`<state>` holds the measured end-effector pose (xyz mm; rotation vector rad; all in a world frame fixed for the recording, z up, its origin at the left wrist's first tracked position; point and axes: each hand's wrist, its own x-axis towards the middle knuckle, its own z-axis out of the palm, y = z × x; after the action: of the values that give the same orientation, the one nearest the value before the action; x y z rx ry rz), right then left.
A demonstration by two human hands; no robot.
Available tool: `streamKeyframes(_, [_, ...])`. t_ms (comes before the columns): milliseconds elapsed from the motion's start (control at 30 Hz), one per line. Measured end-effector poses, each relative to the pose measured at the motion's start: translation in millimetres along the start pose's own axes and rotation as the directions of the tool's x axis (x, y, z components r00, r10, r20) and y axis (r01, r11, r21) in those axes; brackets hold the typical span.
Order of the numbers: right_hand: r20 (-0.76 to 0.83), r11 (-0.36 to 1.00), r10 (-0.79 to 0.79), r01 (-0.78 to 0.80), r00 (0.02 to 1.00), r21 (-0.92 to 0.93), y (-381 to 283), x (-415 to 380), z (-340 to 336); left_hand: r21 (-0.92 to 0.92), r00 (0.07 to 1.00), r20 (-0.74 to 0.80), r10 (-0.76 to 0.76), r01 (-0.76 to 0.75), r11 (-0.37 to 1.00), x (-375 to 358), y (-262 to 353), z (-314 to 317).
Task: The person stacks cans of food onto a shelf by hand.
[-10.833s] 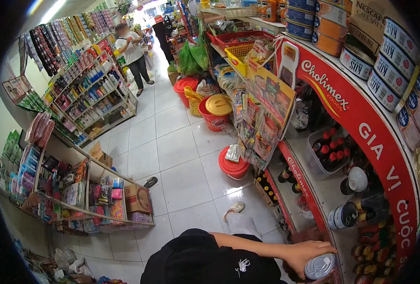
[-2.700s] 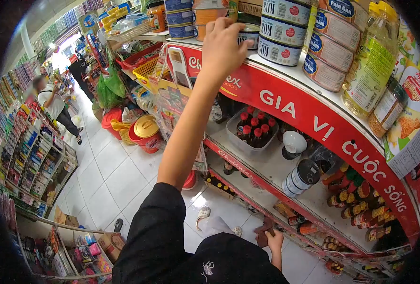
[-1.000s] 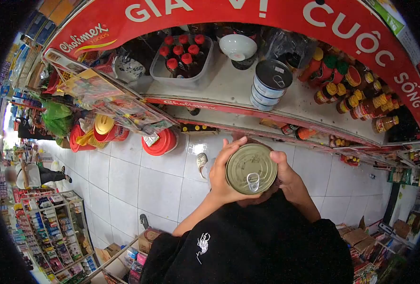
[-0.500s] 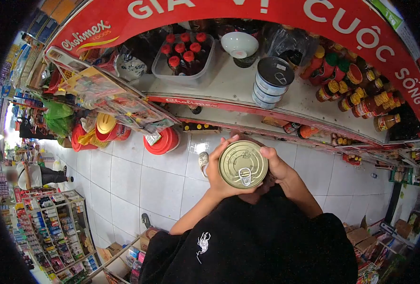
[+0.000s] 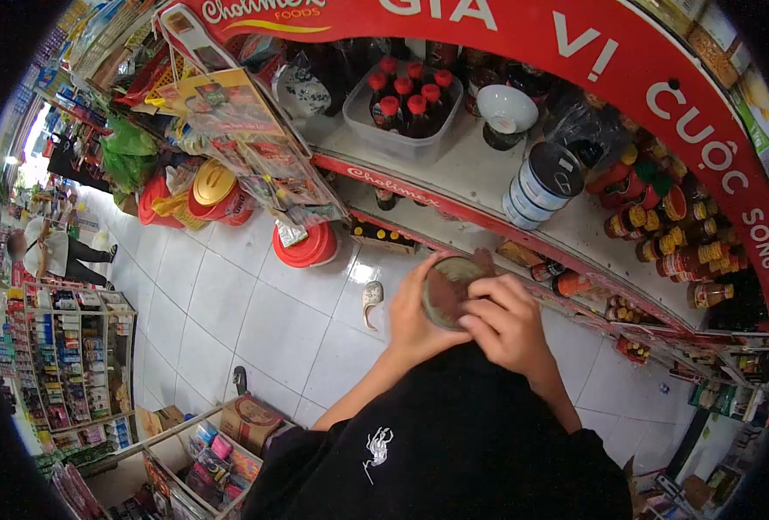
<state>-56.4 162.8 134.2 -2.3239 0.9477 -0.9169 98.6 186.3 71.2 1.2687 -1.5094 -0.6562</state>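
Note:
My left hand (image 5: 415,316) is wrapped round the left side of a round tin can (image 5: 442,290), held in front of my chest. The fingers of my right hand (image 5: 508,325) are bent over the can's right side and top, partly covering its lid. The lid looks dark and its detail is blurred. Above the can, on the shelf, stands a stack of tins (image 5: 542,186) with a dark top. To the left of that stack are a white bowl (image 5: 508,108) and a plastic tub (image 5: 393,139) of red-capped bottles.
Sauce jars (image 5: 710,295) line the right of the shelf (image 5: 454,191). Red-lidded buckets (image 5: 305,246) stand on the tiled floor at the left. A display rack (image 5: 77,355) and a person (image 5: 55,251) are at the far left. An open box (image 5: 250,420) lies below.
My right hand has moved from the can's right edge onto its lid, covering part of it. The view has turned, so the shelf looks shifted right and more tilted.

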Motion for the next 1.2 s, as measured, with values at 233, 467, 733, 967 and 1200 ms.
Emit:
streamKeyframes(233, [-0.130, 0.918, 0.216, -0.247, 0.968, -0.310, 17, 1, -14, 0.033, 0.975, 0.146, 0.170, -0.177, 0.984, 9, 4, 7])
streamKeyframes(467, [-0.022, 0.994, 0.093, -0.095, 0.995, -0.062, 4, -14, -17, 0.045, 0.957, 0.226, 0.180, -0.195, 0.980, 17, 15, 14])
streamKeyframes(733, [-0.057, 0.924, 0.379, -0.374, 0.924, 0.079, 25, -42, -22, 0.013, 0.960, 0.250, 0.124, -0.132, 0.991, 21, 17, 14])
streamKeyframes(967, [-0.236, 0.406, 0.776, -0.178, 0.585, 0.896, 38, -93, 20, -0.202, 0.936, 0.336, 0.101, -0.034, 0.979, 7, 21, 33])
streamKeyframes(1200, [0.295, -0.177, 0.638, -0.237, 0.712, 0.955, 52, -61, 21, -0.343, 0.813, 0.276, 0.512, -0.414, 0.843, 7, -10, 66])
